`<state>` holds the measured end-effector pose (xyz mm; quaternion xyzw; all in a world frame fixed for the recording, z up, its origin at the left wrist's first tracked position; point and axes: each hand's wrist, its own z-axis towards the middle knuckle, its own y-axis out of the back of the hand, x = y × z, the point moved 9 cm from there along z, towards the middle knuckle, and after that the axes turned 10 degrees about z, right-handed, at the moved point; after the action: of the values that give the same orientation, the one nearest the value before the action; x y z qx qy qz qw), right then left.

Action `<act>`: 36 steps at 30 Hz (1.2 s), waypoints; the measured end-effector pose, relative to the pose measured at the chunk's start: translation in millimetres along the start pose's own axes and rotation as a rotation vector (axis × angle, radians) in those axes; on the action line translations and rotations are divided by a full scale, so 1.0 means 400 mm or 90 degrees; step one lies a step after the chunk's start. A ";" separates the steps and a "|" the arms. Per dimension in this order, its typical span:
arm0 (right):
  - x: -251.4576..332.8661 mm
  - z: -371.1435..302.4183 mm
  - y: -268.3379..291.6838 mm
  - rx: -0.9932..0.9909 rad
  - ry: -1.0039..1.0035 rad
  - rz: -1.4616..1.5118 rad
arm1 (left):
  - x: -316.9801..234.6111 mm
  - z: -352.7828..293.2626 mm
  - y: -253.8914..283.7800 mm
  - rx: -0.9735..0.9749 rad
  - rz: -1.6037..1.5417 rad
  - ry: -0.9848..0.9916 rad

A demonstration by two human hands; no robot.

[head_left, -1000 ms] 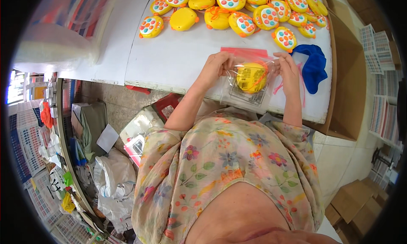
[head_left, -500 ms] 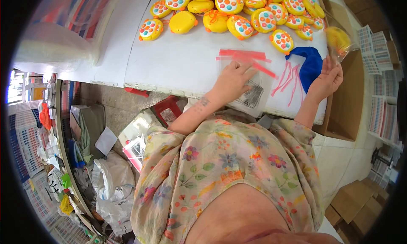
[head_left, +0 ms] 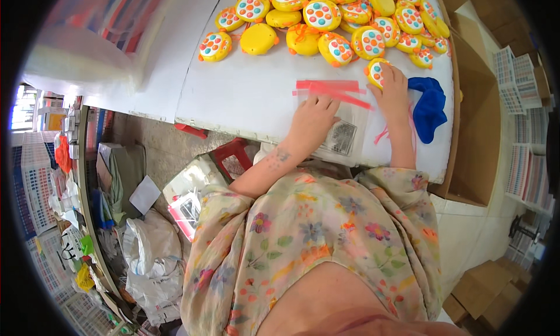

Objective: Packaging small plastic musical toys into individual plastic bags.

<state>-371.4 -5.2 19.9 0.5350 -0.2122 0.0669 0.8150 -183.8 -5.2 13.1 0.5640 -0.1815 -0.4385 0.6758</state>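
My left hand (head_left: pixel 315 121) has its fingers bent onto the top of a stack of clear zip bags (head_left: pixel 350 111) with red closure strips, lying near the table's front edge. A dark printed patch shows through the plastic. Farther right, my right hand (head_left: pixel 392 88) has thumb and fingers around a yellow toy (head_left: pixel 374 70) with a white top and coloured dots. This toy is the nearest of a heap of similar yellow toys (head_left: pixel 322 15), several lying face down. Beside my right forearm lie a dark blue cloth-like piece (head_left: pixel 430 111) and loose pink strips (head_left: pixel 382 135), partly hidden by the arm.
A cardboard box (head_left: pixel 475 161) stands open against the table's right edge. Clear plastic sheeting (head_left: pixel 76 65) covers the table's far left. Below on the left are a red stool (head_left: pixel 233 158) and a white sack (head_left: pixel 151 242). Printed sheets (head_left: pixel 525 126) are stacked at the right.
My right hand has let go of a bagged yellow toy over the cardboard box and moved left onto another toy. My left hand stays on the bags, its fingers more bent.
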 end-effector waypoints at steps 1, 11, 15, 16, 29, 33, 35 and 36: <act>0.025 -0.007 0.003 0.002 0.019 0.002 | 0.001 0.014 -0.008 0.004 0.011 0.031; -0.067 -0.067 0.082 -0.084 -0.173 0.546 | -0.028 0.042 -0.001 -0.171 0.107 -0.076; -0.053 -0.090 0.120 -0.102 -0.186 0.713 | -0.016 0.040 -0.021 -0.166 0.004 -0.089; -0.053 -0.095 0.107 -0.028 -0.173 0.778 | 0.010 0.043 -0.027 -0.156 -0.099 -0.032; 0.030 -0.095 -0.008 0.199 -0.196 0.907 | 0.017 0.036 -0.001 -0.168 -0.209 -0.037; 0.002 -0.044 0.017 0.026 -0.085 0.740 | 0.003 0.040 -0.010 -0.125 -0.160 -0.051; -0.011 -0.033 0.048 -0.072 -0.093 0.611 | 0.005 0.039 0.001 -0.155 -0.174 -0.055; -0.009 -0.039 0.058 -0.072 -0.092 0.611 | 0.005 0.040 0.001 -0.155 -0.174 -0.055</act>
<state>-378.2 18.8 32.6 0.3353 -0.4942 0.3858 0.7032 -194.2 -16.4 17.9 0.4779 -0.0775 -0.5688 0.6648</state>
